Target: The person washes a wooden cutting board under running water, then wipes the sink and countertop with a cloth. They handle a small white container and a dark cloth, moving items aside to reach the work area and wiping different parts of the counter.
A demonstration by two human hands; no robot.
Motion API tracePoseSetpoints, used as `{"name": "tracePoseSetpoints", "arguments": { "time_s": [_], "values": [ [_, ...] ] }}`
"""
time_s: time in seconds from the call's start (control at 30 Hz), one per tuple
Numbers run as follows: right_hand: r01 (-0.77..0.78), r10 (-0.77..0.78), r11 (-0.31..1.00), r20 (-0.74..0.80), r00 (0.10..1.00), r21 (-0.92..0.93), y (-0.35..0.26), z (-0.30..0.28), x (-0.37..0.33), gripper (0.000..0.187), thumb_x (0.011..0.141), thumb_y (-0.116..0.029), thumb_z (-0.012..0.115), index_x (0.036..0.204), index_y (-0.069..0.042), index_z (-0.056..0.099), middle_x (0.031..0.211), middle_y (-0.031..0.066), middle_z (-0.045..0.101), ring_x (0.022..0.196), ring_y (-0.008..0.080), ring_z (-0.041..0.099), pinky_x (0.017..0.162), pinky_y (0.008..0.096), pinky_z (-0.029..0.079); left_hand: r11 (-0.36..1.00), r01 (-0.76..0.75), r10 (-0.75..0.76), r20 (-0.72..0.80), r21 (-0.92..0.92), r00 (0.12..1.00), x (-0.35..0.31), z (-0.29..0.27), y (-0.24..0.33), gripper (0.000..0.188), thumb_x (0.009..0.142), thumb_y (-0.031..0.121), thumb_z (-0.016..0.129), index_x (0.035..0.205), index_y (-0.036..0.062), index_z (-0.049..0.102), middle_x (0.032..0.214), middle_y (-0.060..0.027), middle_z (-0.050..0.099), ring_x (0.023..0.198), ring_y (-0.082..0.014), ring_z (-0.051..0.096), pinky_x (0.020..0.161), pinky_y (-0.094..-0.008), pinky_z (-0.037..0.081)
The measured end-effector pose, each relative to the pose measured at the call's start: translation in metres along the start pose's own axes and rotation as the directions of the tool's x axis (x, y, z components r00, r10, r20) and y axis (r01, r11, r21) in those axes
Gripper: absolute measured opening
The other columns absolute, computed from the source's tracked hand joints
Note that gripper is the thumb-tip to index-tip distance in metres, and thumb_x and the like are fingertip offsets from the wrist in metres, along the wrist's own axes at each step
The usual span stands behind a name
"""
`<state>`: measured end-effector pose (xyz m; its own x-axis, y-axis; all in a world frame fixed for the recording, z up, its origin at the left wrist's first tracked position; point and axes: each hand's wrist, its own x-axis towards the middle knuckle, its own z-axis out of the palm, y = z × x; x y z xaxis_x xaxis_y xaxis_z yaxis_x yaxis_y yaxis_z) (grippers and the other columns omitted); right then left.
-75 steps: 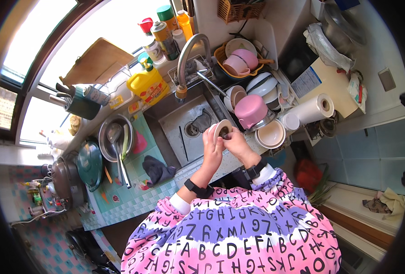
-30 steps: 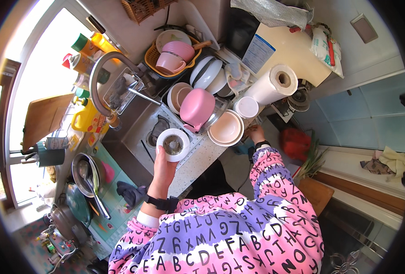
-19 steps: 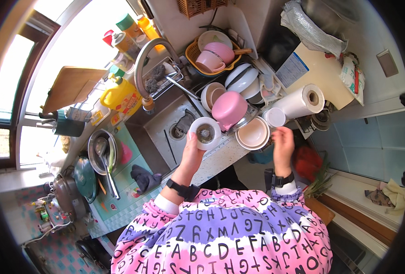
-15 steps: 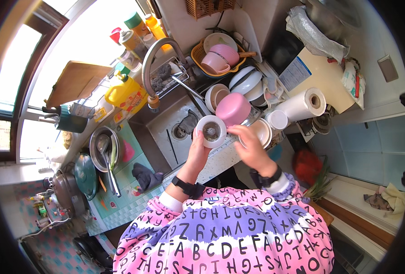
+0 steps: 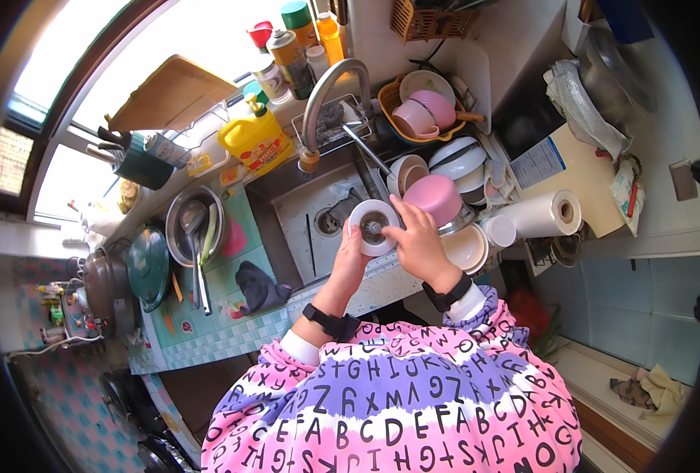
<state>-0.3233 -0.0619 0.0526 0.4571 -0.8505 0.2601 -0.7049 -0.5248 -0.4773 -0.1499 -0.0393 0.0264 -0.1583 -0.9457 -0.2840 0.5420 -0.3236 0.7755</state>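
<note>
Over the sink's front edge I hold a white-rimmed round sink strainer [image 5: 373,249] with a grey-brown middle. My left hand [image 5: 351,264] is closed on its left side, thumb on the rim. At the strainer's other side is my right hand [image 5: 421,248], its thumb reaching over the rim onto the middle and its fingers along the right side. The fingertips come close to a pink bowl [image 5: 433,199]. Behind the strainer lies the metal sink [image 5: 291,244], where the drain hole [image 5: 328,224] shows with dark mesh-like stuff beside it.
A curved faucet [image 5: 312,130] arches over the sink. Stacked bowls [image 5: 466,246], a paper roll [image 5: 541,214] and a basket of dishes [image 5: 389,100] crowd the right. Leftward are a dark cloth [image 5: 260,288], a metal pot with ladle [image 5: 178,246] and a yellow jug [image 5: 259,142].
My right hand has moved left onto the strainer, its thumb now over the middle. The left hand keeps its hold. The whole view has shifted slightly.
</note>
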Motion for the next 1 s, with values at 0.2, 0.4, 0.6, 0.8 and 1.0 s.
{"name": "tracePoseSetpoints", "arguments": {
  "time_s": [0.2,0.4,0.6,0.8,1.0],
  "values": [
    [-0.084,0.085,0.996,-0.069,0.994,0.022,-0.008,0.027,0.007,0.035,0.072,0.003,0.058,0.105,-0.006,0.065,0.152,0.0223,0.034,0.135,0.0417,0.037,0.109,0.05,0.032,0.996,-0.071,0.072,-0.021,0.056,0.997,-0.001,-0.006,0.002,0.051,0.106,0.045,0.035,0.147,0.0145,0.032,0.139,-0.0055,0.045,0.127,-0.0185,0.048,0.101,-0.0359,0.046],
    [-0.192,0.206,0.947,-0.024,0.978,0.258,-0.009,0.063,0.001,0.027,0.069,0.007,0.057,0.095,0.001,0.061,0.15,0.0284,0.031,0.133,0.0484,0.036,0.111,0.0503,0.03,0.967,-0.086,0.112,-0.097,0.239,0.989,0.003,-0.025,-0.015,0.055,0.105,0.049,0.039,0.145,0.0113,0.039,0.14,-0.0063,0.043,0.127,-0.0189,0.044,0.102,-0.0332,0.041],
    [-0.291,0.34,0.753,0.029,0.94,0.59,-0.003,0.083,-0.005,0.019,0.071,0.009,0.053,0.088,0.003,0.06,0.144,0.0281,0.039,0.126,0.0433,0.046,0.104,0.0423,0.039,0.971,-0.064,0.092,-0.114,0.231,0.989,0.004,-0.029,-0.018,0.053,0.106,0.047,0.036,0.145,0.0118,0.038,0.138,-0.0071,0.044,0.126,-0.0201,0.046,0.102,-0.0346,0.042],
    [-0.485,0.459,-0.074,0.461,0.76,0.872,0.004,0.065,-0.019,0.028,0.074,0.012,0.043,0.096,0.001,0.058,0.107,0.0119,0.061,0.101,0.0267,0.061,0.094,0.0328,0.048,1.0,-0.019,0.019,-0.088,0.005,0.996,0.0,-0.018,0.0,0.049,0.106,0.046,0.035,0.144,0.0139,0.034,0.138,-0.007,0.047,0.128,-0.0225,0.049,0.105,-0.0431,0.045],
    [-0.382,0.484,-0.22,0.44,0.756,0.898,0.01,0.03,-0.044,0.023,0.084,0.005,0.05,0.106,0.0,0.057,0.113,0.0113,0.062,0.106,0.0211,0.061,0.093,0.0319,0.05,0.992,0.065,-0.072,-0.065,-0.112,0.995,0.009,-0.015,-0.005,0.048,0.107,0.042,0.032,0.143,0.0111,0.036,0.141,-0.0087,0.047,0.13,-0.0264,0.049,0.107,-0.0473,0.043]
  ]
}}
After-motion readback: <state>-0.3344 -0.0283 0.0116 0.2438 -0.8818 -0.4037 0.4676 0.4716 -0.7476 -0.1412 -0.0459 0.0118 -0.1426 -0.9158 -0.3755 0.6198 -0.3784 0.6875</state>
